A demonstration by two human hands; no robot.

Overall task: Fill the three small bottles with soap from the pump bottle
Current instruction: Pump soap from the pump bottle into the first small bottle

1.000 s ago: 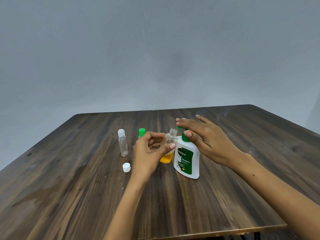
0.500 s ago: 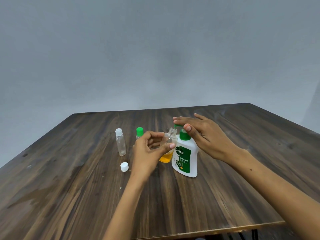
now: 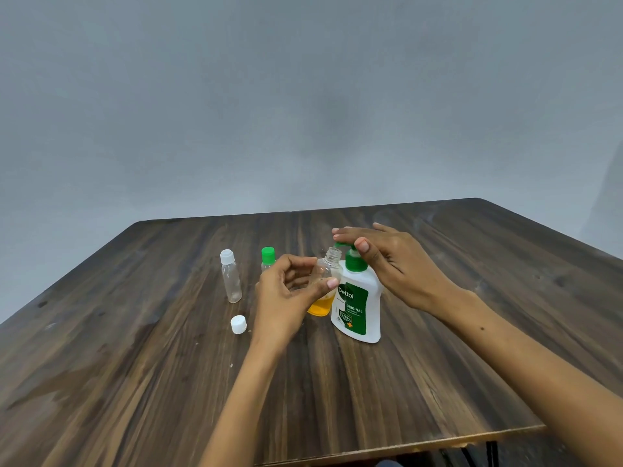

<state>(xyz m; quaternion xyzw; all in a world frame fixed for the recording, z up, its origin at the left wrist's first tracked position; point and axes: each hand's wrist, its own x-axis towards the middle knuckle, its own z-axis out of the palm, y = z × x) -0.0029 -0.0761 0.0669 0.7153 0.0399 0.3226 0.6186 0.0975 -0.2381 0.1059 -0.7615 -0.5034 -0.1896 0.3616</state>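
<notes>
Fingers (image 3: 328, 284) of the left hand (image 3: 286, 298) are wrapped round an uncapped clear small bottle with orange soap at the bottom (image 3: 324, 291), mouth under the spout. Right hand (image 3: 391, 264) lies flat, unclenched, on the green pump of the white Dettol bottle (image 3: 359, 306). Left of those on the dark wooden worktop (image 3: 135, 365): a green-capped bottle (image 3: 268, 259), a white-capped clear bottle (image 3: 230, 279) and a loose white cap (image 3: 238, 324).

small bottles: 3 — white-capped (image 3: 231, 281), green-capped (image 3: 267, 259), uncapped with orange soap (image 3: 325, 288) | pump bottle (image 3: 359, 301): 1 | loose white cap (image 3: 238, 324): 1 | hands: 2 — left hand (image 3: 286, 298), right hand (image 3: 394, 264) | table (image 3: 135, 382): 1
</notes>
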